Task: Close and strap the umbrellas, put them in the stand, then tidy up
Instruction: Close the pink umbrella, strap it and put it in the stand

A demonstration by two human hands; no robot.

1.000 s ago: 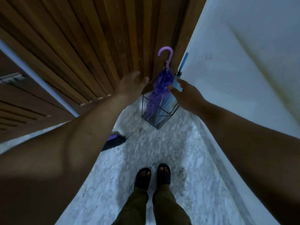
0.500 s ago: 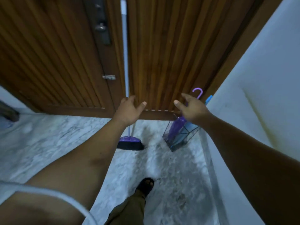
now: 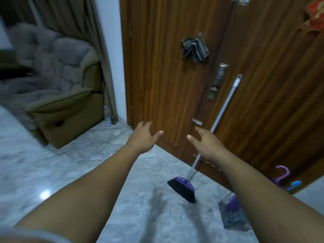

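The wire umbrella stand (image 3: 231,218) sits on the marble floor at the lower right, partly hidden behind my right forearm. A purple umbrella with a hooked handle (image 3: 283,173) and a blue-handled umbrella (image 3: 295,185) stand in it. My left hand (image 3: 144,136) and my right hand (image 3: 206,143) are both raised in front of the wooden door, fingers spread, holding nothing, well to the left of the stand. A purple broom (image 3: 184,187) leans against the door, its white pole passing just behind my right hand.
The wooden door (image 3: 166,76) fills the back, with a metal lock (image 3: 218,81) and a dark cloth (image 3: 195,48) hanging on it. A brown armchair (image 3: 66,106) under a grey blanket stands at the left, a plastic bottle (image 3: 107,116) beside it.
My view has swung left and up, away from the stand. My right hand has let go of the umbrellas and both hands have moved left, now open in front of the door.
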